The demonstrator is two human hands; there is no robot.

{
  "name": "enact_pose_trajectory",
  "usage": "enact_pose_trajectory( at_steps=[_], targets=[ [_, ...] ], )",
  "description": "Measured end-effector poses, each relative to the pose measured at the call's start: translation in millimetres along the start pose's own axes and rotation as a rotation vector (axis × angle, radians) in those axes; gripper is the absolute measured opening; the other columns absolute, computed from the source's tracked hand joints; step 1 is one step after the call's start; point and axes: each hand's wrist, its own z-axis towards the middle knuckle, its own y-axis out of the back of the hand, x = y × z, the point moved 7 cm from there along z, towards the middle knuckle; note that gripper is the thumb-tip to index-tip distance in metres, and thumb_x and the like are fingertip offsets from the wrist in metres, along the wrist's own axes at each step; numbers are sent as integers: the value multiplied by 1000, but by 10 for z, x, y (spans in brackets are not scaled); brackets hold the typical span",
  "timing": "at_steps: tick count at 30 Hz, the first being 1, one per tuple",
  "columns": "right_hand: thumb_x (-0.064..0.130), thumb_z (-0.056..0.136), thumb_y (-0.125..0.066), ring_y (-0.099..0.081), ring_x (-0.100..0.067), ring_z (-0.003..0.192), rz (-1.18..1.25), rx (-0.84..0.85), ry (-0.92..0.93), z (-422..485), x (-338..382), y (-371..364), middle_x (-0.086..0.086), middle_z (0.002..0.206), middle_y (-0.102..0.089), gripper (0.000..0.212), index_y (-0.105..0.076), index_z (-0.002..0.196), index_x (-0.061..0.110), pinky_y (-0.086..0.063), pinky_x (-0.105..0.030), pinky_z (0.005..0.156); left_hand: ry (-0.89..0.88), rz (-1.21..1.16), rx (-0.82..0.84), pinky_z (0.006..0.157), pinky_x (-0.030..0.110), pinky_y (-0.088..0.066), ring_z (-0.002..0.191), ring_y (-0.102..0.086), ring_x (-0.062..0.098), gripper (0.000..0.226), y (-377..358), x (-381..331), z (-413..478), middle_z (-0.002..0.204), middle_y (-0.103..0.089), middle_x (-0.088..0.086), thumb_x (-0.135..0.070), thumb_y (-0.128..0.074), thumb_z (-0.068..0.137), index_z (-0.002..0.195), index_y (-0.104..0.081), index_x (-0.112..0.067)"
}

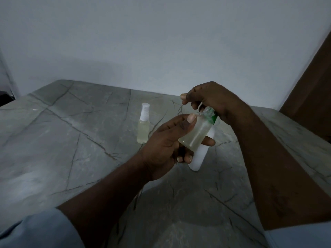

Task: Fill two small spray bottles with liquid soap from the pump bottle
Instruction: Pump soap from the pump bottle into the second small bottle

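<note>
My left hand (168, 145) holds a small clear spray bottle (197, 131) with no cap, tilted so its threaded neck points up and right; pale yellowish liquid fills its lower part. Behind it stands the white pump bottle (200, 158) with a green pump part (214, 119) at its top. My right hand (215, 101) is closed over the pump head, right above the open neck. A second small spray bottle (143, 129), filled with pale liquid and closed with a white sprayer cap, stands upright on the table to the left.
The grey marble-patterned table (71, 140) meets a white wall at its far edge. A brown wooden panel (315, 86) rises at the right. Light blue sleeves show at the bottom corners.
</note>
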Motion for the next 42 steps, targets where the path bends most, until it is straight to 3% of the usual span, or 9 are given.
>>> enact_pose_trajectory(
  at_steps=[7,10,13,18,26,32,38,42],
  targets=[
    [40,90,-73,-51,2,43,-49,-89,57,4,39,71,5,67,-65,27,-78,86,14,-40,-25,61,7,-10,9,49,27,-38,53,-49,18,44,-14,-1,-10,104,-74,17,-48,-46,95,125,-60,-18],
    [47,90,-72,-54,0,51,-103,-186,105,-11,101,171,5,69,-67,29,-77,86,18,-41,-23,61,1,-6,7,50,26,-41,54,-50,18,45,-17,-16,3,99,-75,12,-49,-47,95,125,-60,-20],
    [43,91,-72,-50,2,42,-86,-134,74,-4,73,140,6,65,-63,27,-79,87,17,-39,-22,57,5,-5,-5,50,27,-41,54,-48,19,45,-5,-16,14,92,-75,6,-48,-46,94,124,-59,-19],
    [36,89,-75,-45,-3,40,2,-33,-23,34,-52,33,4,63,-58,25,-81,88,12,-38,-27,56,-8,-29,15,47,25,-39,52,-49,20,47,-22,-15,-10,104,-74,19,-49,-49,94,126,-61,-17],
    [40,89,-75,-47,4,38,13,-91,38,1,-3,84,13,50,-59,28,-80,87,12,-37,-24,57,5,-6,10,48,26,-40,53,-49,18,43,-36,-18,-22,97,-76,10,-49,-46,93,124,-60,-22],
    [39,90,-73,-50,3,41,3,-132,76,-3,49,137,14,53,-58,25,-79,88,15,-36,-22,58,-6,-35,16,51,26,-43,53,-50,17,41,-26,-41,-20,100,-76,11,-49,-48,92,122,-62,-24],
    [34,89,-74,-48,-6,51,36,-92,45,21,-15,83,5,65,-59,24,-81,93,10,-38,-26,60,-6,-46,9,47,24,-40,51,-49,18,41,-22,-43,-19,100,-75,15,-50,-49,92,120,-63,-24],
    [29,89,-75,-46,-2,44,62,-56,29,34,-44,33,4,60,-58,20,-81,92,9,-40,-25,60,2,-34,11,45,24,-38,51,-49,18,42,-29,-42,-39,96,-76,11,-48,-46,94,122,-61,-21]
  ],
)
